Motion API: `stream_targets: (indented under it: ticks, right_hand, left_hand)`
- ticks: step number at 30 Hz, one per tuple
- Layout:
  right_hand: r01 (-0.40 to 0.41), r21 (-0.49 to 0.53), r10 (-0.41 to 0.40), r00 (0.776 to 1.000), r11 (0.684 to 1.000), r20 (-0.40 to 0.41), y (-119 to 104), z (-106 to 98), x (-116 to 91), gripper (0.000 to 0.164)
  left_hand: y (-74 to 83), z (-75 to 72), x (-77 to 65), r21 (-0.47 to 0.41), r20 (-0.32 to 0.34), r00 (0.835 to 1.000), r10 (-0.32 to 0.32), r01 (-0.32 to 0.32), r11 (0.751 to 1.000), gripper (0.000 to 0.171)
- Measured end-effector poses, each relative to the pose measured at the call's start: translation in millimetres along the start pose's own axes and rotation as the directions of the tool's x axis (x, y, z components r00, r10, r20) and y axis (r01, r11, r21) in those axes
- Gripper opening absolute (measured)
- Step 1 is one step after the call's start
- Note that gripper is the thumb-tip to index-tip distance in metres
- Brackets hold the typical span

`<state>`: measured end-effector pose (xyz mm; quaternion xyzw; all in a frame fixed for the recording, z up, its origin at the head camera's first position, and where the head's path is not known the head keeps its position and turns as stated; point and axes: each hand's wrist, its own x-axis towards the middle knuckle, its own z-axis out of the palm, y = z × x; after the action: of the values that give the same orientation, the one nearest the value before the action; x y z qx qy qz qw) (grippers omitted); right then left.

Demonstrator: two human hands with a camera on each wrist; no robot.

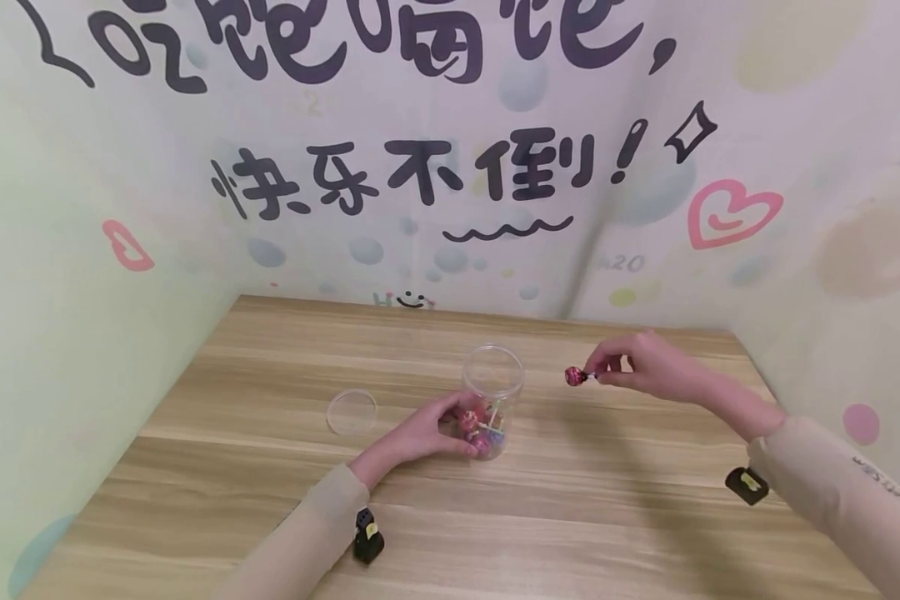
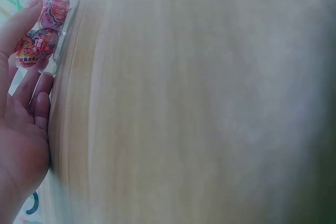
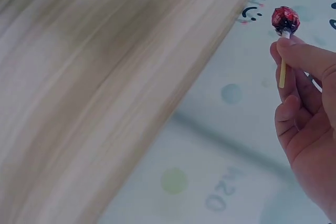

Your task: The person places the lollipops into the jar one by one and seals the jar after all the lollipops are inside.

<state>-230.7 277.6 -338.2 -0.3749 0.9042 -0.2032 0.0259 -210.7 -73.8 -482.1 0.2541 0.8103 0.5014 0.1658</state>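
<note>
A clear plastic jar (image 1: 493, 375) stands upright and uncovered on the wooden table, with several wrapped lollipops (image 1: 474, 423) in its lower part. My left hand (image 1: 429, 429) grips the jar low on its left side, thumb and fingers around the wall. In the left wrist view, two wrapped lollipop heads (image 2: 46, 30) show through the wall beside the thumb. To the right of the jar, my right hand (image 1: 648, 367) pinches a red-wrapped lollipop (image 1: 574, 376) above the table. The right wrist view shows its pale yellow stick (image 3: 283, 73) between thumb and fingers, head pointing away.
A round clear lid (image 1: 352, 412) lies flat on the table left of the jar. The wooden table (image 1: 435, 533) reaches back to a printed wall (image 1: 360, 267), with more wall at both sides. A black device (image 1: 368, 537) sits at the left wrist, another (image 1: 747, 485) at the right.
</note>
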Motion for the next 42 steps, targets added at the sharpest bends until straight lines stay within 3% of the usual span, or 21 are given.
stream_targets:
  ticks: [16, 30, 42]
  right_hand:
    - [0.088, -0.087, -0.088, 0.996, 0.992, -0.007, -48, -36, 49, 0.018]
    - [0.099, -0.118, -0.093, 0.994, 0.988, 0.056, -86, -36, 76, 0.015]
    - [0.164, -0.119, -0.14, 0.972, 0.979, 0.188, -108, -33, 93, 0.014]
  left_hand:
    - [-1.9, 0.7, 0.4, -0.006, 0.001, 1.0, -0.001, 0.001, 1.0, 0.075]
    - [-4.6, 0.1, 0.9, 0.008, 0.005, 1.0, 0.01, -0.01, 1.0, 0.076]
    - [-2.2, -0.6, -0.1, -0.016, 0.01, 1.0, 0.009, -0.009, 1.0, 0.071]
